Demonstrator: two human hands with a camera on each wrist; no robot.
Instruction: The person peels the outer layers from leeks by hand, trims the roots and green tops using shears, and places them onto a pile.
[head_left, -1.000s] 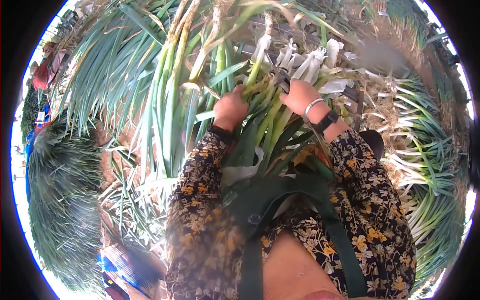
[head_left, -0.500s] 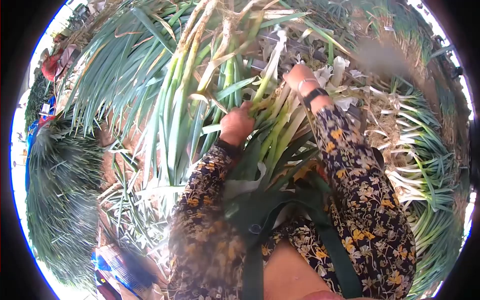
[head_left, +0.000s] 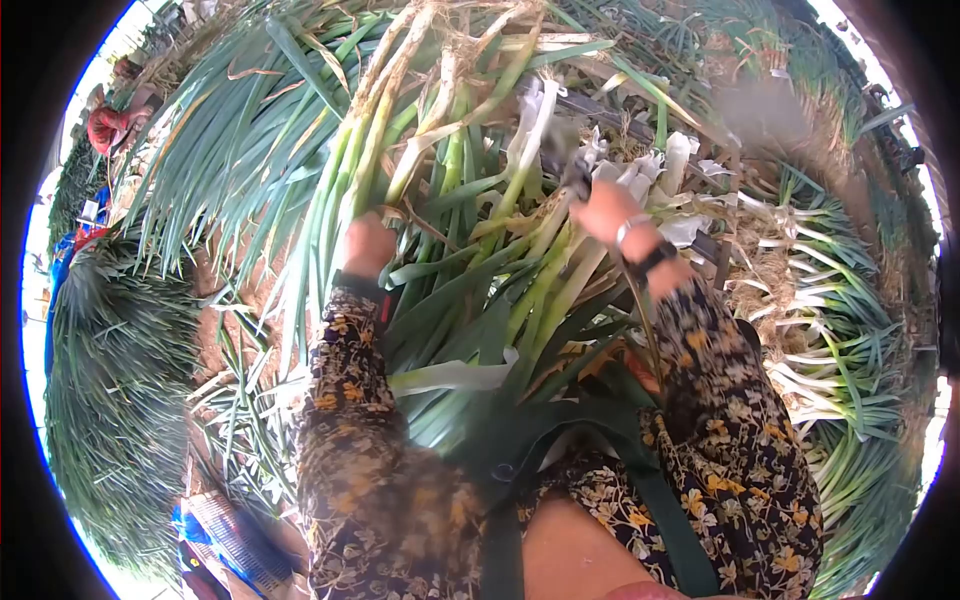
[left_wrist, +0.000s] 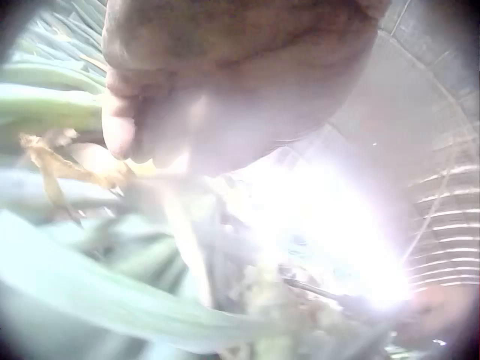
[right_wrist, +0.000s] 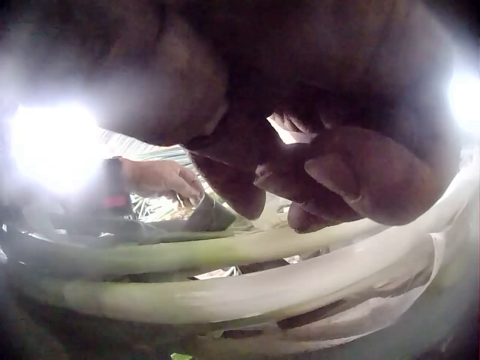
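Observation:
In the head view my left hand [head_left: 368,245] is at the left bundle of leeks [head_left: 348,190]. The right wrist view shows its fingers pinching a dark green leaf [right_wrist: 210,214]. My left hand [left_wrist: 240,67] fills the top of its own wrist view, fingers curled beside a dry yellow leaf [left_wrist: 56,165]. My right hand [head_left: 605,210] holds a small dark object [head_left: 577,180], blurred, above the leek stalks [head_left: 550,290] lying in front of the body. Up close, my right hand [right_wrist: 337,127] has curled fingers over pale stalks [right_wrist: 247,296].
Rows of leeks with white stems [head_left: 815,370] lie at the right. A dense pile of green leaves [head_left: 115,400] stands at the left, with cut leaf scraps [head_left: 250,420] beside it. A blue printed sack [head_left: 235,540] lies at the lower left.
My left hand has moved left, away from the middle stalks, and green leaves have shifted left with it. My right hand went up, then came back down slightly.

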